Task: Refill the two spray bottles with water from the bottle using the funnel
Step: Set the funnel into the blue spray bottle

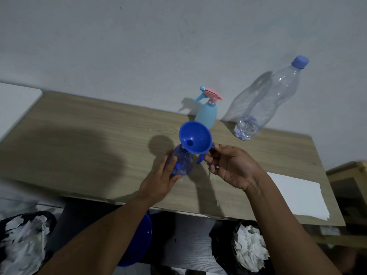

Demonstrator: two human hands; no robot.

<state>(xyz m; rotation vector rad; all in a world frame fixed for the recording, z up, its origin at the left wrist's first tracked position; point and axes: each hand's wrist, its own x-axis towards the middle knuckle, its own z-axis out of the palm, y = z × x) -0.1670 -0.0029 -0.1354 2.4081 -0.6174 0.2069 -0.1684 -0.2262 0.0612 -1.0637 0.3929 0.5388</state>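
Observation:
On the wooden table my left hand grips a clear blue spray bottle that has no sprayer head on its neck. My right hand pinches the rim tab of a blue funnel, tilted right over that neck; whether the spout is inside is hidden. The same hand also holds a blue sprayer head with its thin tube hanging down. A light blue spray bottle with a pink head stands behind. The big clear water bottle, blue cap on, holds a little water at its base.
White paper sheets lie at the table's right front corner, and a white board lies at far left. Below the table are a blue basin and two dark bins of crumpled paper. A wooden crate stands at right.

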